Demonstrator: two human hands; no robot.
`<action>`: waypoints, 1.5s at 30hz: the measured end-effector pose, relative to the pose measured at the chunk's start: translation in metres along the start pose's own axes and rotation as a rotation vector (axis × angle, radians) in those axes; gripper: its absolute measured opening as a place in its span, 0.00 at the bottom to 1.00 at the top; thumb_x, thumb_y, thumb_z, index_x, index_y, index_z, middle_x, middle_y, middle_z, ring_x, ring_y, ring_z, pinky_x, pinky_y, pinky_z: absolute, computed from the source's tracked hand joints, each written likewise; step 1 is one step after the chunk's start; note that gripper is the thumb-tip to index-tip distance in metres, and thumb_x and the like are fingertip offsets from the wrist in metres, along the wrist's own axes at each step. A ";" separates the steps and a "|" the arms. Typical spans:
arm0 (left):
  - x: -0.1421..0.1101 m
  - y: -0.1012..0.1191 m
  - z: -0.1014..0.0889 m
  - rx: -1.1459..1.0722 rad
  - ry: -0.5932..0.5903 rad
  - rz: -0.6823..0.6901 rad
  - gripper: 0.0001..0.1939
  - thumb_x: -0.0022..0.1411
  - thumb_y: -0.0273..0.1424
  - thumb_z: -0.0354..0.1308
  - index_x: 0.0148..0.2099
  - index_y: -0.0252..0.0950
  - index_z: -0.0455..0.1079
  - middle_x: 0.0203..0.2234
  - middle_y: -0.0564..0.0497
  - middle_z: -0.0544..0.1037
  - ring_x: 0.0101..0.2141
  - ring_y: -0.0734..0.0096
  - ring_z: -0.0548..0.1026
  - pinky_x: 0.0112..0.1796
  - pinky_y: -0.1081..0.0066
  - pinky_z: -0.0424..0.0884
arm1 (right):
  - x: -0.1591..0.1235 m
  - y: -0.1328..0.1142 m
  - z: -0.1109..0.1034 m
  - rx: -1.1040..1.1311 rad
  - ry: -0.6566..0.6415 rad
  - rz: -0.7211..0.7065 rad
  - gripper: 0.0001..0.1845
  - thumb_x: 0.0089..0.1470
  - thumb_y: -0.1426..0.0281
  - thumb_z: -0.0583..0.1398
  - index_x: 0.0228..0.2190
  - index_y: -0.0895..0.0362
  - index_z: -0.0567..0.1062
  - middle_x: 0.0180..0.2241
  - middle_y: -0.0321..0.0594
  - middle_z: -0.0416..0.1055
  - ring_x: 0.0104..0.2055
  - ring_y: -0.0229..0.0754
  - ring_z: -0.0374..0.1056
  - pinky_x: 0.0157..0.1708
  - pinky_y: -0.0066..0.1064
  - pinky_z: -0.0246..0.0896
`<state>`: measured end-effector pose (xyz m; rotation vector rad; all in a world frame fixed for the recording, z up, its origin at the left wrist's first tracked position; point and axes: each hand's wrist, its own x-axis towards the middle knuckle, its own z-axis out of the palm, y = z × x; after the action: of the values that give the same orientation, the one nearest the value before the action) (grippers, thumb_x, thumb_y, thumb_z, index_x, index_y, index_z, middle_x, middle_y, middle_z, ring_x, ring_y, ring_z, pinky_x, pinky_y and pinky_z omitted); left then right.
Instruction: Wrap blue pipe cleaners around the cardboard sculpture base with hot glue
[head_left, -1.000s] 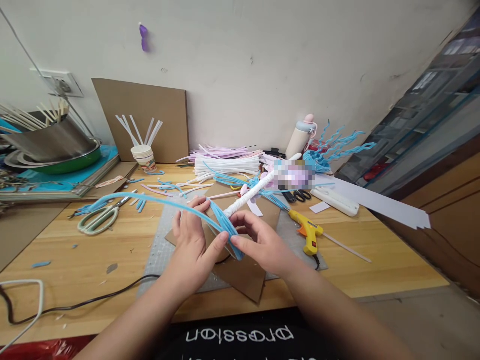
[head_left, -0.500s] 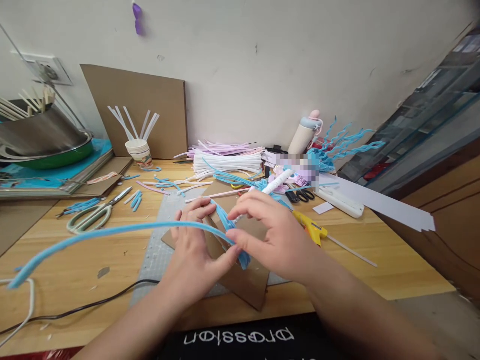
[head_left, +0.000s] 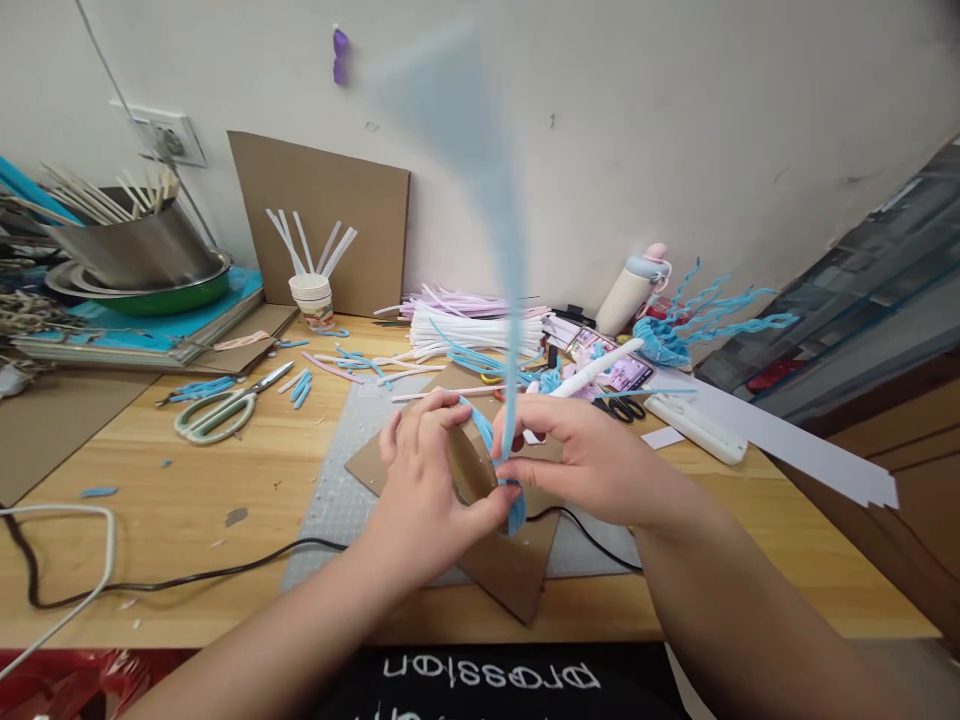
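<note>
My left hand (head_left: 427,480) is closed round a brown, hollow piece (head_left: 474,465), perhaps a cardboard ring. Blue pipe cleaner windings (head_left: 516,515) cover its right side, and the left thumb presses on them. With thumb and fingers pinched, my right hand (head_left: 570,455) grips a loose blue pipe cleaner (head_left: 511,350) beside those windings. This strand stands straight up, its upper end smeared by motion. Beneath both hands lies a cardboard sheet (head_left: 517,585) on a grey cutting mat (head_left: 319,520). A white fuzzy stick (head_left: 596,370) rests behind the right hand.
Green-handled scissors (head_left: 217,415) and blue offcuts (head_left: 301,388) lie left. White pipe cleaners (head_left: 476,332), a paper cup (head_left: 311,298) and a bottle (head_left: 630,292) stand or lie at the back. A black cable (head_left: 225,568) crosses the front; a white power strip (head_left: 697,428) is right.
The loose blue pipe cleaner has swung from stretching left to pointing upward. My right hand still pinches it. The view has shifted, and the yellow glue gun is out of sight.
</note>
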<state>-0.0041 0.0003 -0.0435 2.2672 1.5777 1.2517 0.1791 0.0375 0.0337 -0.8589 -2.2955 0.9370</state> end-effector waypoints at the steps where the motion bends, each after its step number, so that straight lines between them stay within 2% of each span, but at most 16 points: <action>1: 0.000 0.000 0.001 -0.002 -0.013 -0.003 0.32 0.55 0.42 0.63 0.56 0.43 0.52 0.57 0.40 0.64 0.61 0.51 0.61 0.59 0.42 0.50 | 0.000 0.000 0.001 -0.020 -0.008 -0.009 0.04 0.55 0.74 0.62 0.31 0.52 0.73 0.33 0.36 0.72 0.37 0.42 0.67 0.39 0.35 0.62; 6: 0.002 0.002 0.004 0.002 -0.016 -0.031 0.32 0.53 0.40 0.64 0.55 0.43 0.53 0.57 0.41 0.65 0.61 0.51 0.62 0.60 0.42 0.47 | 0.005 0.001 0.002 -0.119 0.005 -0.052 0.07 0.55 0.75 0.62 0.27 0.53 0.71 0.31 0.35 0.68 0.34 0.41 0.63 0.36 0.35 0.60; 10: 0.002 0.003 0.005 0.004 -0.005 -0.011 0.32 0.51 0.40 0.65 0.54 0.43 0.53 0.56 0.41 0.65 0.61 0.50 0.62 0.60 0.42 0.50 | 0.010 0.001 0.001 -0.095 -0.030 -0.064 0.07 0.54 0.76 0.62 0.27 0.54 0.72 0.30 0.35 0.67 0.37 0.41 0.64 0.37 0.35 0.60; 16: 0.002 0.005 0.007 0.012 0.021 -0.020 0.33 0.51 0.38 0.64 0.54 0.41 0.52 0.54 0.41 0.67 0.60 0.50 0.63 0.60 0.42 0.49 | 0.014 0.001 0.005 0.029 0.027 0.109 0.07 0.50 0.77 0.62 0.26 0.54 0.70 0.28 0.33 0.65 0.31 0.38 0.63 0.31 0.32 0.60; 19: 0.001 0.006 0.007 0.011 0.021 -0.016 0.32 0.51 0.39 0.64 0.54 0.41 0.52 0.54 0.41 0.67 0.60 0.50 0.63 0.60 0.42 0.48 | 0.016 0.001 0.007 0.128 0.002 0.170 0.07 0.49 0.77 0.62 0.30 0.54 0.71 0.28 0.32 0.65 0.30 0.37 0.63 0.31 0.31 0.61; 23: 0.001 0.005 0.008 0.011 0.010 -0.006 0.33 0.52 0.39 0.64 0.55 0.42 0.52 0.54 0.41 0.67 0.61 0.50 0.62 0.60 0.42 0.48 | 0.020 -0.001 0.006 0.128 -0.049 0.241 0.07 0.48 0.77 0.61 0.29 0.54 0.69 0.26 0.31 0.64 0.29 0.37 0.62 0.30 0.31 0.61; 27: 0.001 0.004 0.008 0.030 0.013 -0.022 0.31 0.51 0.40 0.64 0.52 0.42 0.53 0.52 0.43 0.68 0.59 0.48 0.63 0.60 0.42 0.49 | 0.019 0.000 0.002 0.225 -0.074 0.209 0.06 0.49 0.76 0.61 0.27 0.54 0.70 0.27 0.31 0.65 0.30 0.37 0.63 0.31 0.31 0.61; 34: 0.003 0.005 0.007 0.019 0.000 -0.019 0.33 0.52 0.41 0.64 0.55 0.42 0.52 0.57 0.40 0.65 0.60 0.49 0.62 0.60 0.42 0.50 | 0.006 0.008 0.001 0.376 -0.027 0.168 0.03 0.53 0.71 0.62 0.28 0.55 0.72 0.30 0.34 0.67 0.34 0.38 0.65 0.37 0.33 0.63; 40: 0.003 0.006 0.008 0.021 -0.008 -0.035 0.32 0.51 0.40 0.65 0.53 0.42 0.54 0.56 0.42 0.66 0.60 0.50 0.62 0.61 0.42 0.48 | 0.007 0.002 0.003 0.160 0.066 0.094 0.05 0.51 0.74 0.62 0.26 0.54 0.72 0.30 0.34 0.65 0.32 0.38 0.62 0.34 0.33 0.60; 45: 0.003 0.004 0.009 0.020 0.020 -0.023 0.32 0.50 0.41 0.65 0.53 0.42 0.54 0.53 0.42 0.67 0.58 0.49 0.64 0.59 0.42 0.50 | 0.009 -0.002 0.006 0.110 0.064 0.084 0.05 0.51 0.75 0.61 0.27 0.54 0.72 0.32 0.35 0.66 0.31 0.37 0.61 0.31 0.32 0.59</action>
<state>0.0055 0.0041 -0.0452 2.2491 1.6254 1.2626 0.1682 0.0402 0.0334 -0.9307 -2.1467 1.0472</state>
